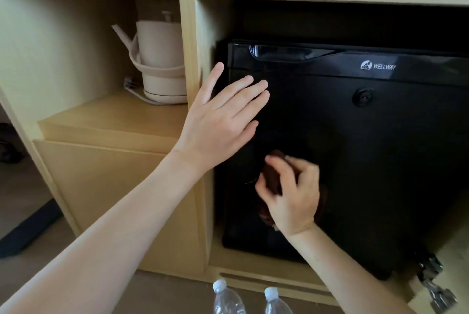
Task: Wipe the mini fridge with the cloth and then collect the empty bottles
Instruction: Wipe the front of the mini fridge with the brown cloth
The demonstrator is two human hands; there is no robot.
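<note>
A black mini fridge (368, 151) stands with its door closed inside a wooden cabinet niche. My left hand (218, 115) lies flat and open against the upper left of the door, fingers spread. Lower on the door, my right hand (291, 194) clutches a dark brown cloth (272, 176) and presses it to the fridge front; the hand is blurred. Two clear plastic bottles with white caps, one (225, 299) and the other (275, 301), stand on the floor at the bottom edge of the view.
A cream kettle (158, 59) on its base sits on a wooden shelf (111, 115) in the left compartment. A wooden divider (189, 34) separates the two compartments. Metal hinges (434, 285) show at the lower right. Carpeted floor lies at the left.
</note>
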